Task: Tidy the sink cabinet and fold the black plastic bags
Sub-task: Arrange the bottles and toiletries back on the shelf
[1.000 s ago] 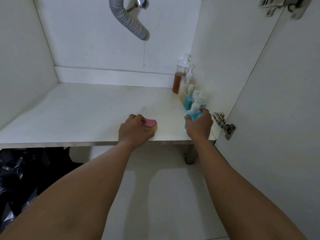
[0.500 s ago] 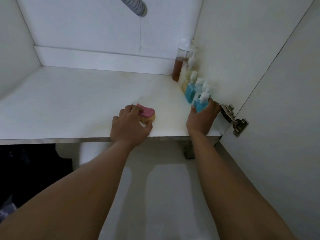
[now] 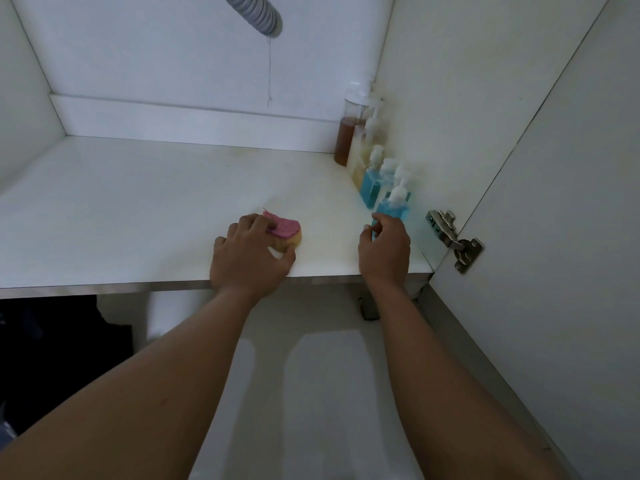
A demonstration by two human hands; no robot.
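Note:
My left hand (image 3: 251, 259) grips a pink-and-yellow sponge (image 3: 289, 232) on the white cabinet floor (image 3: 138, 209), near the front edge. My right hand (image 3: 384, 249) is at the base of the nearest blue soap bottle (image 3: 394, 209), thumb and curled fingers around its lower corner. That bottle stands upright at the front of a row along the right wall. Black plastic bags (image 3: 52, 358) lie dark and blurred on the floor at the lower left, below the cabinet edge.
Behind the near bottle stand more blue pump bottles (image 3: 372, 185), a pale one and a tall amber one (image 3: 348, 136). A grey drain hose (image 3: 258, 13) hangs from above. The open door (image 3: 554, 237) with its hinge (image 3: 453, 239) is on the right.
My right hand has slid back from around the blue bottle's body to its base. The left hand stays on the sponge. The view tilted down, so the hose sits higher.

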